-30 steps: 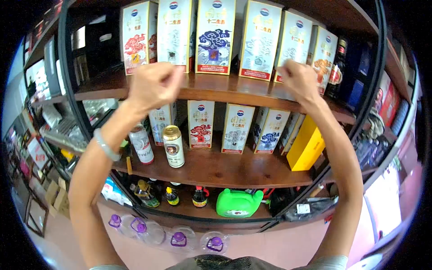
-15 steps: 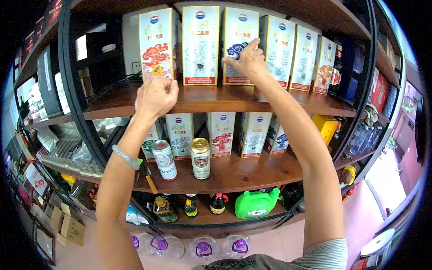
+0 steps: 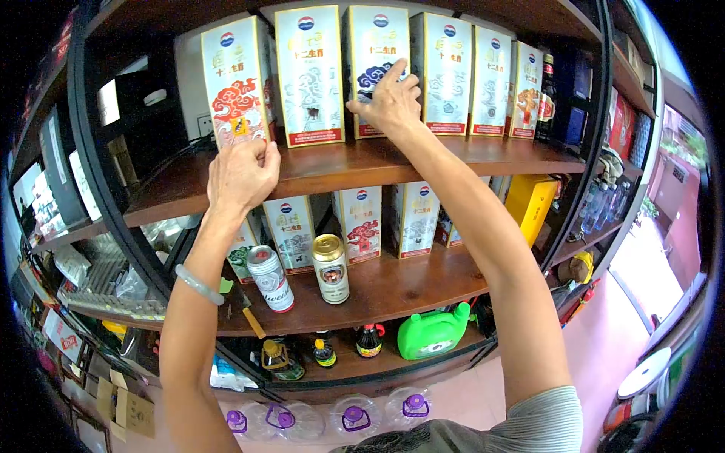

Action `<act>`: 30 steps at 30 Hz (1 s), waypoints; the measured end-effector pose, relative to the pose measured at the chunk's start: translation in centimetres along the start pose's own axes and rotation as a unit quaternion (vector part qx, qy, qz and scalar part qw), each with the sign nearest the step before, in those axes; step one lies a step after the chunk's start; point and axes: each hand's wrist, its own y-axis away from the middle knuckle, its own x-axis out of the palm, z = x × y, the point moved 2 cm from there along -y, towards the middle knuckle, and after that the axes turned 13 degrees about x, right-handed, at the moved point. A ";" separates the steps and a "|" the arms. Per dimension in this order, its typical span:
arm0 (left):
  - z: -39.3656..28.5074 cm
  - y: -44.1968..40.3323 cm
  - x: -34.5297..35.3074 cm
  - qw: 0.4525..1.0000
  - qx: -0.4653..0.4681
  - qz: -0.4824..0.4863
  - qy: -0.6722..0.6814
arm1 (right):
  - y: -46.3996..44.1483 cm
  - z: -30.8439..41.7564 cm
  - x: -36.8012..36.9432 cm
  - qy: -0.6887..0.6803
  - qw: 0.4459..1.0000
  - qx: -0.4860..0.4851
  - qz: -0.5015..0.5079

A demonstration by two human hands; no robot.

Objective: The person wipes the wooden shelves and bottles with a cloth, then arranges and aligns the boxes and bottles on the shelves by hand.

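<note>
White liquor boxes with gold edges line the upper shelf. My right hand (image 3: 390, 100) spans the front of the box with a blue cloud (image 3: 377, 38), thumb at its left edge and the other fingers at its right edge. My left hand (image 3: 243, 175) is curled at the shelf's front edge, just below the box with a red cloud (image 3: 232, 68). Its thumb lies against the folded fingers, and anything inside them is hidden. A pale bangle (image 3: 198, 285) circles the left wrist. Between the two hands stands a white box with a grey cloud (image 3: 310, 68).
On the shelf below are more white boxes (image 3: 289, 234), a silver-white can (image 3: 269, 279), a gold-topped can (image 3: 331, 269) and a knife with a wooden handle (image 3: 254, 322). Lower down are sauce bottles (image 3: 368, 341) and a green jug (image 3: 433, 334). Clear purple-capped bottles (image 3: 353, 417) stand on the floor.
The view has shifted, so the upper boxes and both hands appear farther left. More of the knife shows. Both hands keep nearly the same pose at the same boxes.
</note>
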 end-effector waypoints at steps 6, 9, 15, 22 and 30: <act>0.0 0.0 0.1 1.000 0.023 -0.017 -0.002 | -0.6 -0.3 0.8 -0.005 0.997 -0.038 -0.067; -0.1 0.1 0.0 1.000 0.015 -0.015 0.003 | -0.7 -0.4 0.7 0.000 0.997 -0.022 -0.071; -0.3 0.1 -0.2 1.000 0.010 -0.017 0.007 | -0.5 -0.5 0.2 -0.008 0.999 0.002 -0.047; -0.4 -0.1 -0.2 1.000 -0.006 0.000 -0.005 | -0.8 -0.8 0.7 0.011 0.998 -0.015 -0.052; -0.1 0.1 0.0 1.000 0.007 -0.016 -0.001 | -0.2 -1.2 0.7 0.027 0.998 -0.028 -0.056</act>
